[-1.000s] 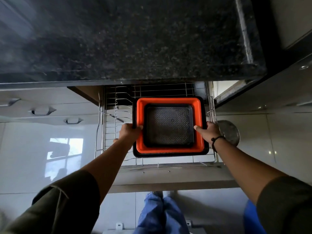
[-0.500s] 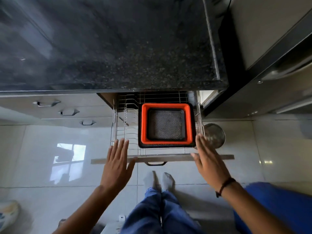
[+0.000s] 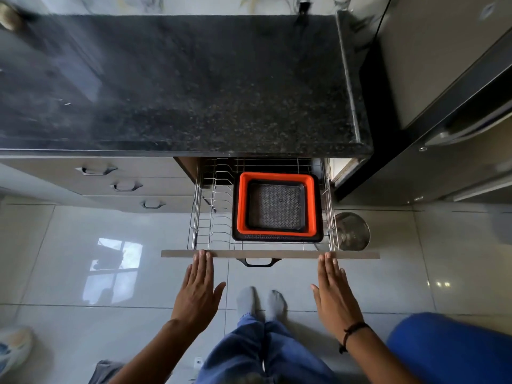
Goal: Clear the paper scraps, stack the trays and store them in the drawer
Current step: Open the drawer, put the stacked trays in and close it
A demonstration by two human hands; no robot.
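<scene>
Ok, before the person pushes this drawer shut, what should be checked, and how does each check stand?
1. Stacked trays sit inside the wire drawer: ok.
2. Nothing sticks out past the drawer front: ok.
3. Left hand open, fingertips at the front panel: ok.
4. Right hand open, fingertips at the front panel: ok.
5. Stack low enough to pass under the counter: cannot tell.
6. Steel bowl beside the drawer is out of its path: cannot tell.
</scene>
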